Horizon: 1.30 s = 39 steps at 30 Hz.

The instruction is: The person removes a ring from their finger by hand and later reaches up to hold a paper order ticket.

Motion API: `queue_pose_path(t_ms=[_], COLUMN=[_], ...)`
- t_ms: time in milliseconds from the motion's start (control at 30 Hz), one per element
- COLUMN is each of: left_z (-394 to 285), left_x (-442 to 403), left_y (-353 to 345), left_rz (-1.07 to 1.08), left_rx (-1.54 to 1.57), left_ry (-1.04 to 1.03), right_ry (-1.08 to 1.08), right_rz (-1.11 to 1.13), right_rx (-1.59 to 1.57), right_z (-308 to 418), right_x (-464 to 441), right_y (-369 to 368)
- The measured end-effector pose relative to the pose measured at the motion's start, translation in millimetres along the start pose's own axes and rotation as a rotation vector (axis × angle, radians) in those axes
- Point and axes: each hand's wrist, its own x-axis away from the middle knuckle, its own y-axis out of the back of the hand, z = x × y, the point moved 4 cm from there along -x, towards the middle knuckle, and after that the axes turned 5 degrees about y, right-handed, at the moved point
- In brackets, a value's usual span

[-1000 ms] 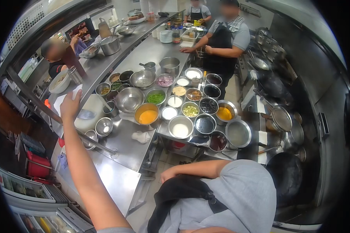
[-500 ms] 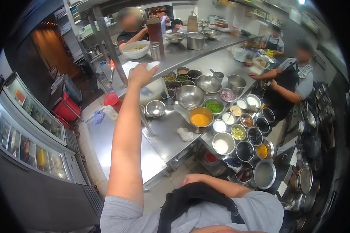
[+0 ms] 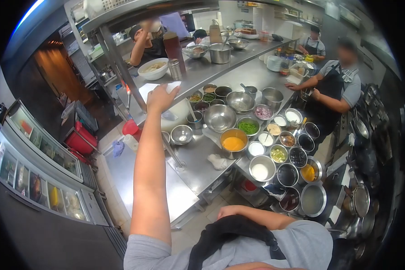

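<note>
My left arm stretches forward to the raised steel shelf. My left hand rests over a white sheet of paper at the shelf's near edge, the thumb spread out to the right and the fingertips foreshortened. Just beyond it stand a white bowl of pale food, a steel shaker and a tall dark reddish container. My right hand is held close in front of my body, by a black strap; its fingers are mostly hidden.
Below the shelf, the steel counter carries several metal bowls, a pot of orange liquid, chopped greens and a crumpled cloth. A co-worker stands at right; others work behind. Glass-topped fridges line the left.
The view has shifted slightly. My left hand stays over the paper, and my right hand stays by my body. The person behind the shelf has raised an arm toward the head.
</note>
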Motion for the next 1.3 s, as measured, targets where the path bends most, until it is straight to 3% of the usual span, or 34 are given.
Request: queue_pose_path(t_ms=[533, 1300], left_z=[2, 0], left_x=[-2, -1], left_y=[-4, -2], left_rz=[0.013, 0.025], left_rx=[0.002, 0.009], left_ry=[0.013, 0.019], right_ry=[-0.036, 0.114], right_rz=[0.042, 0.112], right_rx=[0.003, 0.116], right_z=[-4, -6], right_x=[-7, -15], right_y=[2, 3])
